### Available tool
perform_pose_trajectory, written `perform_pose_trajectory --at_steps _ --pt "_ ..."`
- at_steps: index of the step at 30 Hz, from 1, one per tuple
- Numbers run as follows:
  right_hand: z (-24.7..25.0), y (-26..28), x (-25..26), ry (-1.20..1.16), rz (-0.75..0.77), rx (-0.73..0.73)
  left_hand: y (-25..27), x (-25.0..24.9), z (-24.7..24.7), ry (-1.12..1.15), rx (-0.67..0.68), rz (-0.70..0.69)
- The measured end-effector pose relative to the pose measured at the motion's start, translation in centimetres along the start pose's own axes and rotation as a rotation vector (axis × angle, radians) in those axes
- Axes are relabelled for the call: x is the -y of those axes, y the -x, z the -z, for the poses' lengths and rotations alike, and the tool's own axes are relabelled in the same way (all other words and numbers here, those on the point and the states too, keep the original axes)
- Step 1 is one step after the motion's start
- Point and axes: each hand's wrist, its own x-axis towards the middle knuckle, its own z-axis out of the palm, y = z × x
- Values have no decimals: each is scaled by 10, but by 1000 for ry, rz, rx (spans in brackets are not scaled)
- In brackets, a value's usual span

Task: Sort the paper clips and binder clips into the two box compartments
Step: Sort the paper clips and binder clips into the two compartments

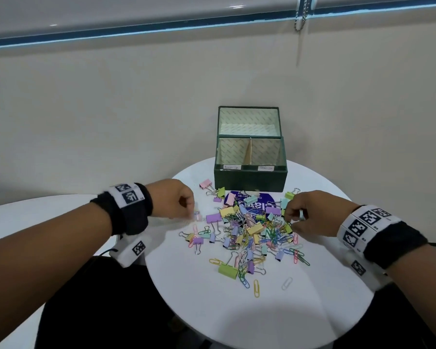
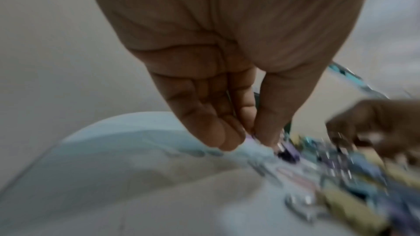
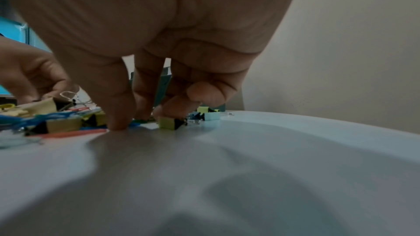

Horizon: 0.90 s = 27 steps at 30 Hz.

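Light, slippery clips [image 1: 249, 233] mid-table: left hand [image 1: 173, 200] pinches a pale one; right hand [image 1: 310, 212] fingertips press down, grip unclear.

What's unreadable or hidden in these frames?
- Box labels, head view: too small to read.
- Compartment floors, head view: hidden behind the box front wall.
- Left hand pinch, left wrist view: motion blur; the pale item can't be identified.
- Right hand, right wrist view: fingertips in the clip pile; grip unclear.
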Motion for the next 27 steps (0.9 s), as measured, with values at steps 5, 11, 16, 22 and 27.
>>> perform_pose_trajectory --at_steps 5,11,16,22,27 --pt "-4 0 -3 7 35 -36 10 18 11 582 -14 124" --pt "0 1 -1 -59 89 -264 14 33 11 1111 2 163" --pt "0 1 -2 -70 -5 -287 14 28 9 1218 17 222" --pt "3 -1 2 -33 -48 -17 13 21 5 1063 79 215" --pt "3 4 8 33 -58 28 12 18 5 1056 20 218"
